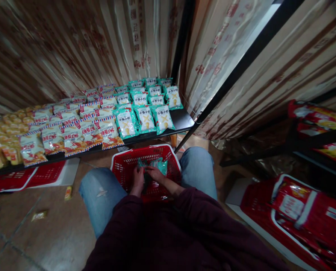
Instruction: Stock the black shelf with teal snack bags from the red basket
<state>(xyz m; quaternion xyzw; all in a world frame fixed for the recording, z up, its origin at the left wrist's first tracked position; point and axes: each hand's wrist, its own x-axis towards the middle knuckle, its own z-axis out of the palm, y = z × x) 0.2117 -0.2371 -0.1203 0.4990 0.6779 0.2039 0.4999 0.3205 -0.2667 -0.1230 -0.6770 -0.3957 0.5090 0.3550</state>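
Between my knees stands a red plastic basket (120, 160) with perforated walls. My left hand (139, 176) and my right hand (155, 173) are close together inside it, fingers closed on the edge of a teal snack bag (141, 162). Much of that bag is hidden by the hands. Another teal packet (164, 166) lies in the basket, just beyond my right hand. Ahead, on a low black shelf, stand rows of teal-and-white snack bags (145, 119), their fronts facing me.
Left along the shelf (182, 119) are white snack bags with striped edges (72, 137) and small yellow packs (14, 152). A black post (230, 82) slants up at the right. A red basket with red packs (293, 203) sits on the right. Small wrappers (40, 215) lie on the floor.
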